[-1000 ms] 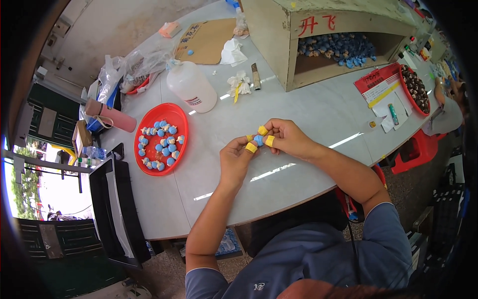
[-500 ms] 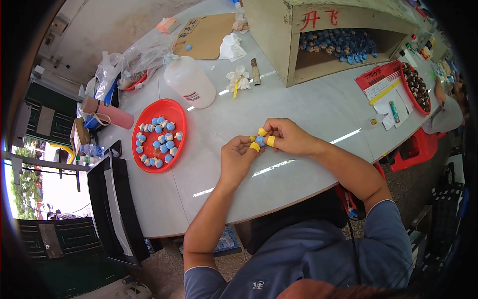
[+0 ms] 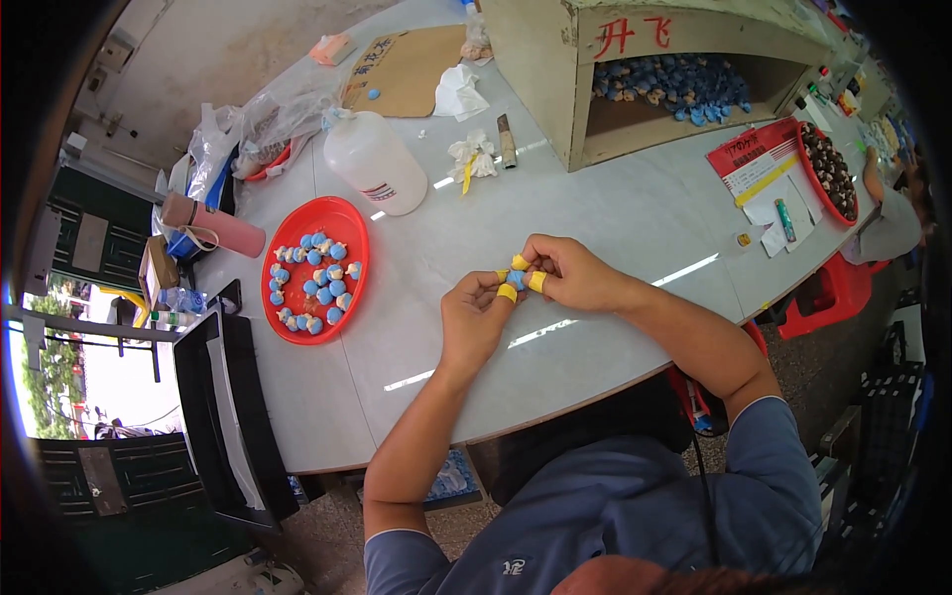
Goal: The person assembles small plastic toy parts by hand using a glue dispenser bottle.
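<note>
Right of the red plate (image 3: pixel 355 222), left hand (image 3: pixel 472 315) and right hand (image 3: pixel 578 276) have fingers (image 3: pixel 507 293) narrowed around a small blue piece (image 3: pixel 516 280): probably light, firm, best pinched by its sides.

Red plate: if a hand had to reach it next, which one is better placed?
Probably the left hand: it is nearer the red plate, which lies to the person's left. The right hand is farther away, beyond the left. Both hands' fingers meet at a small blue piece.
</note>
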Demonstrator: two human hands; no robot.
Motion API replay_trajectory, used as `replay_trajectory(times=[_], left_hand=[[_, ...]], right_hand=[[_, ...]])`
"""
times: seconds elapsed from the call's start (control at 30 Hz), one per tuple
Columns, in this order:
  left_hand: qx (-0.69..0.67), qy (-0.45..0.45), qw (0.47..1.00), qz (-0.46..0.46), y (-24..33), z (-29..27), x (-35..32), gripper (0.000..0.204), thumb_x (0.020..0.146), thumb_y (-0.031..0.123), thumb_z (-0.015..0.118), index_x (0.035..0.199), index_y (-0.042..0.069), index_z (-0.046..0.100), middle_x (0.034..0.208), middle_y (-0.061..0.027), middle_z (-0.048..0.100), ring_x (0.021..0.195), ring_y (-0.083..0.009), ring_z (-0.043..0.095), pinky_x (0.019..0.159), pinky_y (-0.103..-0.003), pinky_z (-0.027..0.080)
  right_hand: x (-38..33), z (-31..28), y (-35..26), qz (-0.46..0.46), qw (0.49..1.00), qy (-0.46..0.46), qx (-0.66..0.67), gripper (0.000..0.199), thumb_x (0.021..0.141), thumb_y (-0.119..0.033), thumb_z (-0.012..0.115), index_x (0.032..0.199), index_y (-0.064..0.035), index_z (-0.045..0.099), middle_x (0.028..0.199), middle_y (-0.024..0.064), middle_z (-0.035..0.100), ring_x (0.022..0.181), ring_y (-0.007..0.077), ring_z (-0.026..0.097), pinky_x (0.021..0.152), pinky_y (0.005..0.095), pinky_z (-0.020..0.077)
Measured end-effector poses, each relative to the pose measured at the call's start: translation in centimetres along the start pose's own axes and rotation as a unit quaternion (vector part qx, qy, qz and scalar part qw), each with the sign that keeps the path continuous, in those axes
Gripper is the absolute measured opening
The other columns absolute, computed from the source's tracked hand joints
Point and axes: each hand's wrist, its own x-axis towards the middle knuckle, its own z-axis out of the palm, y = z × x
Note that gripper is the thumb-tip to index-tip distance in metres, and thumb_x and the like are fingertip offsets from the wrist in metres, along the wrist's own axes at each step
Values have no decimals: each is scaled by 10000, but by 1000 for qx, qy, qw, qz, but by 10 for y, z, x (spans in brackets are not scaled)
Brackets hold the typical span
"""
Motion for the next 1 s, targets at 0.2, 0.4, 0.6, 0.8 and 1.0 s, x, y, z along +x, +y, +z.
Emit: replay_trajectory(times=[0.2, 0.4, 0.6, 0.8, 1.0], left_hand=[[-12, 11, 1000, -12, 4, 2, 1, 174, 896, -57, 574, 1052, -132, 551, 1011, -176, 661, 922, -190, 680, 839, -265, 553], [-11, 25, 1000, -10, 6, 0, 3, 197, 914, 3, 578, 1070, -115, 556, 1032, -165, 656, 916, -208, 684, 807, -276, 564], [-19, 23, 999, -41, 13, 1, 5, 209, 910, -13, 580, 1076, -136, 547, 1024, -175, 657, 923, -204, 685, 794, -262, 562], [-14, 9, 999, -43, 7, -2, 4, 208, 901, -34, 586, 1078, -140, 560, 1046, -183, 655, 927, -212, 684, 812, -270, 563], [-15, 11, 1000, -21, 0, -1, 2, 183, 888, -42, 606, 1044, -132, 575, 1007, -165, 669, 927, -187, 681, 820, -258, 552]], right_hand=[[2, 1, 2, -12, 1000, 7, 9, 115, 935, 15, 521, 1047, -6, 531, 951, 45, 592, 786, 70, 546, 617, 223, 452], [1, 5, -5, 6, 1000, 30, 3, 160, 926, 15, 514, 1086, 16, 518, 884, 51, 588, 735, 70, 541, 632, 229, 458], [2, 2, -4, 15, 999, 15, 42, 161, 950, -10, 514, 1109, 10, 512, 888, 44, 575, 674, 67, 530, 565, 214, 460], [4, -2, 2, 18, 999, -9, 33, 132, 942, 3, 519, 1074, 1, 515, 921, 55, 588, 719, 74, 558, 575, 221, 478], [2, -2, -2, 28, 999, -21, 18, 122, 927, 23, 518, 1045, -7, 513, 961, 64, 597, 815, 92, 586, 592, 227, 491]])
